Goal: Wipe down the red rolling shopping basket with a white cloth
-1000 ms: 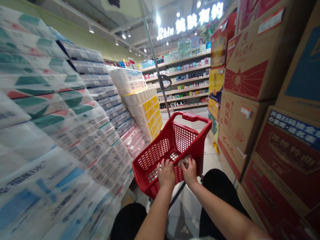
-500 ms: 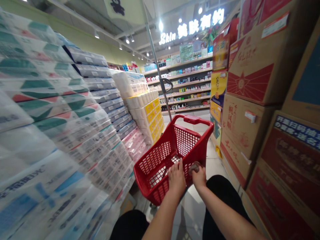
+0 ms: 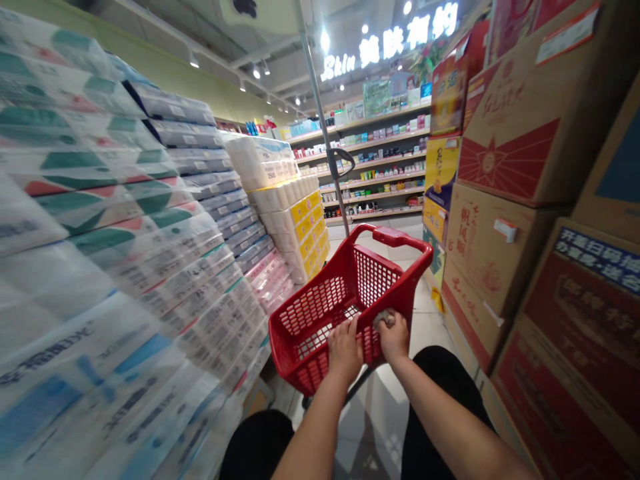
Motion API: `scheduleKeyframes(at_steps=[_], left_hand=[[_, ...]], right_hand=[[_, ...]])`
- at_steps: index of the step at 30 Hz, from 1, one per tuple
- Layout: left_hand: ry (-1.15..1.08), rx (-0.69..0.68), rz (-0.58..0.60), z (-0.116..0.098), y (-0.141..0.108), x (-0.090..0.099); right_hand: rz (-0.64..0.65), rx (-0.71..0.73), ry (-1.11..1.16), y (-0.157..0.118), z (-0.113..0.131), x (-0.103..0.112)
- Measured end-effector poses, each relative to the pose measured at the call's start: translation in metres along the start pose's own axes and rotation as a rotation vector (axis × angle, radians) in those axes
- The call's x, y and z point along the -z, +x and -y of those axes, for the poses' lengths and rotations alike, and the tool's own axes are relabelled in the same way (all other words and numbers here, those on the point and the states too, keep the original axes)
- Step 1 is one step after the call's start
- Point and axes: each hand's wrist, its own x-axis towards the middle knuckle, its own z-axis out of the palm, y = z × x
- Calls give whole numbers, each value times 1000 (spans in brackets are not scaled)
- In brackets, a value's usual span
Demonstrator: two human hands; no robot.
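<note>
A red plastic shopping cart (image 3: 313, 303) with lattice sides stands in front of me, its handle at the far right end. My left hand (image 3: 345, 350) grips the near side's top rim, fingers over the edge. To its right, my right hand (image 3: 394, 339) is closed on a crumpled greyish cloth (image 3: 383, 319), pressed to the same side panel close below the rim. Part of the cloth is hidden by the fingers. The inside of the basket shows its perforated floor and walls.
Wrapped tissue packs (image 3: 150, 247) are stacked high on the left. Cardboard cartons (image 3: 500, 253) rise close on the right. A metal pole (image 3: 320, 107) bearing a sign stands beyond the cart, before shelves of small goods (image 3: 375, 157).
My right hand has moved up the side panel with the cloth, nearer the rim. My left hand has shifted slightly left and down. The view has turned slightly.
</note>
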Motion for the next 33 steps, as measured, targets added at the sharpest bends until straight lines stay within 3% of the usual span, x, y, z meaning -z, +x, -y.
scheduleKeyframes(at_steps=[2, 6, 11, 14, 22, 25, 28, 31, 33], left_hand=[[15, 0, 10, 1, -2, 1], [17, -16, 19, 5, -5, 4], [69, -12, -1, 12, -8, 7], [89, -9, 8, 16, -9, 9], [31, 49, 6, 23, -9, 16], [45, 77, -14, 28, -9, 16], [81, 84, -33, 31, -10, 15], [101, 64, -48, 31, -12, 15], [108, 53, -45, 30, -13, 16]], right_hand=[[-2, 33, 11, -2, 0, 1], [16, -92, 4, -1, 1, 8], [5, 84, 105, 1, 27, 10], [11, 70, 154, 2, 34, 4], [39, -161, 38, 2, -12, -1], [81, -167, 18, -2, -10, -3], [122, -108, 16, -13, 8, -12], [228, 82, 66, -25, 23, -22], [220, 73, 65, -29, 22, -25]])
